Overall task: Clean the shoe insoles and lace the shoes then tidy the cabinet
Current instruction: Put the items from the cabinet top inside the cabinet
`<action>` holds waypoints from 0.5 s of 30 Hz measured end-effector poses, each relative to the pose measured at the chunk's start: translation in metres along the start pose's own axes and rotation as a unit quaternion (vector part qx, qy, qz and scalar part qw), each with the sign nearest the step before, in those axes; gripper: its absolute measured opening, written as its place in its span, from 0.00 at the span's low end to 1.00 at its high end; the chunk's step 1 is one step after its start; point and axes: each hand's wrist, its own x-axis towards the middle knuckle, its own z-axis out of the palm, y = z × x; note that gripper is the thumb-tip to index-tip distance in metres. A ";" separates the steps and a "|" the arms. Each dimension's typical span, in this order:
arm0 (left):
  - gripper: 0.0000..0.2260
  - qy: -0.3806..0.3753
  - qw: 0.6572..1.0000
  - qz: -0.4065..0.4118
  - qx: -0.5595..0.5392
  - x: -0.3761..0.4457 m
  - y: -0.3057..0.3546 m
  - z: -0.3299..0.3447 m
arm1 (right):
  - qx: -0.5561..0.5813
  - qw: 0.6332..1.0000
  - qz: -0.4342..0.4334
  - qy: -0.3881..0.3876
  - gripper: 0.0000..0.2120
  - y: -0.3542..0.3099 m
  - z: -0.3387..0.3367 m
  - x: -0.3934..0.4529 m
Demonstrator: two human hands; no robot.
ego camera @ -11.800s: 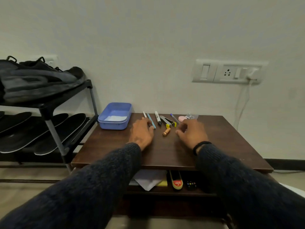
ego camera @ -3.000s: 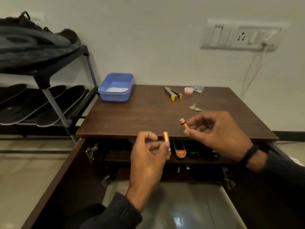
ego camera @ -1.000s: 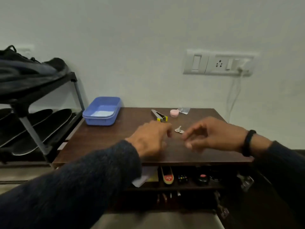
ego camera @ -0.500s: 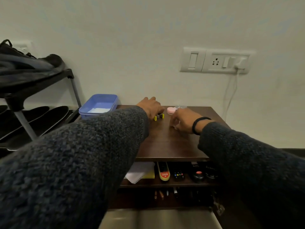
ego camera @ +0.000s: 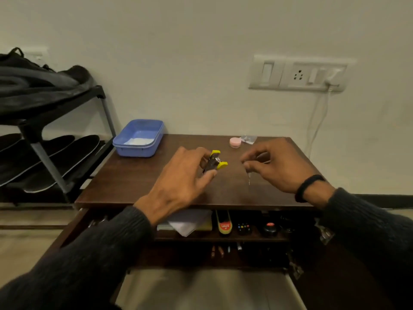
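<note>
Nearest me, the cabinet (ego camera: 143, 193) stands with both doors swung open toward my knees. On its lower shelf lie a few pens (ego camera: 220, 250), small and dim. The shelf above holds white paper (ego camera: 190, 221), a polish tin (ego camera: 224, 223) with a red label, a dark remote (ego camera: 243, 228) and a black knob with a red cap (ego camera: 270, 228).

Over the cabinet top, my left hand (ego camera: 181, 182) has its fingers curled round a stapler (ego camera: 214, 163), grey with yellow ends, held just above the wood. My right hand (ego camera: 279, 164) pinches keys (ego camera: 248, 173) between thumb and forefinger; one key hangs down with its tip at the top. A black band (ego camera: 307, 186) sits on that wrist. The two hands are apart, with bare wood between them.

Beyond my right hand, near the back edge, a pink lid (ego camera: 235, 142) sits beside a small clear packet (ego camera: 248, 139). At the back left corner stands a blue tub (ego camera: 139, 137) with something white inside.

Left of the cabinet stands a rack (ego camera: 48, 163): insoles (ego camera: 55, 157) lie on its lower tier, shoes (ego camera: 40, 86) on top. On the wall behind are a switchboard (ego camera: 297, 73) and a white cable (ego camera: 318, 121) hanging from it.
</note>
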 end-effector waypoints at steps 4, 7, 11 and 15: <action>0.09 -0.015 0.994 -0.082 -0.077 -0.063 0.015 -0.027 | 0.102 0.990 -0.007 -0.097 0.04 -0.008 0.013 -0.033; 0.10 -0.038 0.993 -0.078 -0.075 -0.099 0.013 -0.041 | 0.173 0.972 -0.021 -0.159 0.05 -0.012 0.036 -0.055; 0.10 -0.157 0.980 -0.083 -0.092 -0.136 -0.009 -0.035 | 0.175 0.959 -0.012 -0.223 0.05 0.000 0.087 -0.076; 0.07 -0.217 0.949 -0.201 -0.108 -0.176 -0.046 0.009 | 0.132 0.955 -0.002 -0.265 0.05 0.032 0.164 -0.096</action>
